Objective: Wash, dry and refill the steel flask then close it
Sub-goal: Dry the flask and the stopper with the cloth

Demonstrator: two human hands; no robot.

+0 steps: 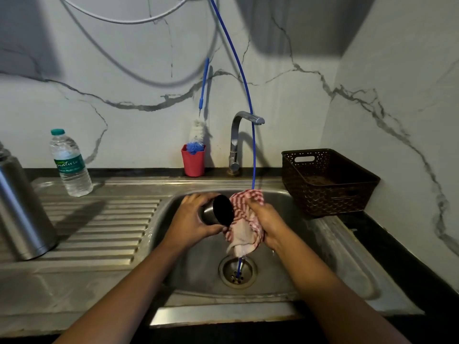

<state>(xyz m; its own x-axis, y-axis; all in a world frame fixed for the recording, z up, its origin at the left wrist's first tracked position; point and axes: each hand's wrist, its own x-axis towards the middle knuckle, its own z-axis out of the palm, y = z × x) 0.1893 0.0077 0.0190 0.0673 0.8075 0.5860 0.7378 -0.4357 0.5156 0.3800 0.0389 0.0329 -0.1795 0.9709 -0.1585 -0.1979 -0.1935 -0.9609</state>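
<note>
The steel flask stands upright on the drainboard at far left, a plastic water bottle near it. Over the sink the left hand grips a steel cap — black inside — and the right hand clutches a red-striped cloth beside it.

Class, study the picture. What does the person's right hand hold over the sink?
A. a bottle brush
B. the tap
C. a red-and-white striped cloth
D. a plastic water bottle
C: the right hand grips the red-and-white striped cloth above the sink, beside the steel cap in the left hand; the bottle brush stands in the red cup, the plastic water bottle on the drainboard.
</note>
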